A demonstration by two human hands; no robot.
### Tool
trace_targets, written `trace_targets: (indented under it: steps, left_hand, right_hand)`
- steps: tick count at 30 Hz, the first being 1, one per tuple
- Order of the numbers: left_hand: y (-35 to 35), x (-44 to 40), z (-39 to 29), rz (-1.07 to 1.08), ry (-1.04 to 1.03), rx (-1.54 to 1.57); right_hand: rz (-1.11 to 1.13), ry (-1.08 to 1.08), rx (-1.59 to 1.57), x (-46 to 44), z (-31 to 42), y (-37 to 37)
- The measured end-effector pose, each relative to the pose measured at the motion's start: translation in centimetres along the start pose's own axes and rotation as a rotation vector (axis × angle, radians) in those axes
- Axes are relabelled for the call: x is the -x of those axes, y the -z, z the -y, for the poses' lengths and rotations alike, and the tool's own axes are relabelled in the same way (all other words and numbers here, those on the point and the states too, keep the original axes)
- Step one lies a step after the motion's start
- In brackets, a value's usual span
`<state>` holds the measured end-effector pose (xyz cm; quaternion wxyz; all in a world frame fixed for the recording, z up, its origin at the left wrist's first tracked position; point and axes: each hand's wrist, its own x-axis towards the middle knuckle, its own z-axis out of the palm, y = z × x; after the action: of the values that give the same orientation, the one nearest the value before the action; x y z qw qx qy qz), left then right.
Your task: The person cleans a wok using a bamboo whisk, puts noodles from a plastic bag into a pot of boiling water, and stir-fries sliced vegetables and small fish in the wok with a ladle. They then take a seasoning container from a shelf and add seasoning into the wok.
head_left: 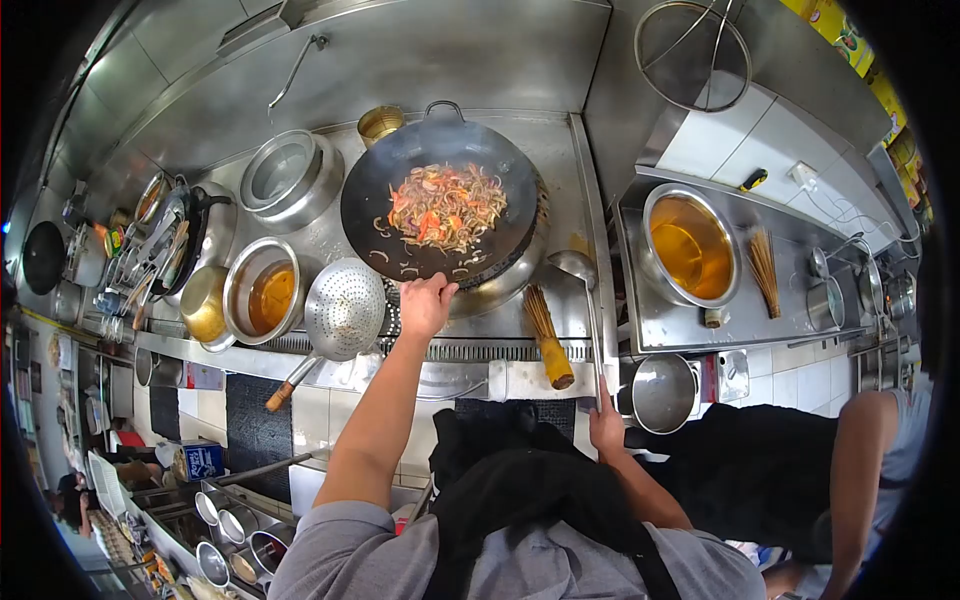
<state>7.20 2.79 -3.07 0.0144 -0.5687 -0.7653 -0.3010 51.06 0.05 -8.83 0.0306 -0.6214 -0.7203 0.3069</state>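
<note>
A large black wok (360, 215) sits on the stove burner. Sliced meat or onion strips with orange-red pieces (445, 205) are heaped in it. My left hand (428, 303) is closed at the wok's near edge, its fingers covering whatever handle is there. Low on the right, my right hand (605, 430) grips the long handle of a metal ladle (573, 264), whose bowl rests beside the wok, off the food. Between wok and ladle lies a bamboo wok brush (548, 340) with a yellow-wrapped grip. Just left of my left hand is a perforated skimmer (345, 308) with a wooden handle.
Pots of amber liquid stand left (268, 290) and right (690, 250) of the wok. A brass-coloured cup (380, 124) is behind it. Another bamboo brush (763, 270) lies on the right counter. A person's arm (862, 480) is close by on my right.
</note>
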Motion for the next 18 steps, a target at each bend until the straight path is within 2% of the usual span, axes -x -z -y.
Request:
trace_targets:
  steps: [8, 11, 13, 15, 18]
  left_hand:
    - [0.3, -0.3, -0.1, -0.009, -0.004, 0.031]
    - [0.4, -0.6, 0.5, 0.001, -0.032, 0.035]
    - [0.7, -0.9, 0.7, 0.042, -0.02, 0.056]
    - [2.2, -1.8, 0.6, 0.133, 0.008, 0.086]
    - [3.9, -3.6, 1.3, 0.493, 0.157, 0.218]
  right_hand:
    - [0.122, 0.107, 0.024, -3.9, -0.3, 0.0]
    - [0.211, 0.08, 0.016, -4.1, 0.0, -0.4]
    - [0.192, 0.027, -0.043, -3.6, 0.4, -0.2]
    - [0.156, -0.04, -0.15, -3.0, 0.5, 0.1]
    - [0.038, -0.049, -0.17, -2.8, -2.7, -1.2]
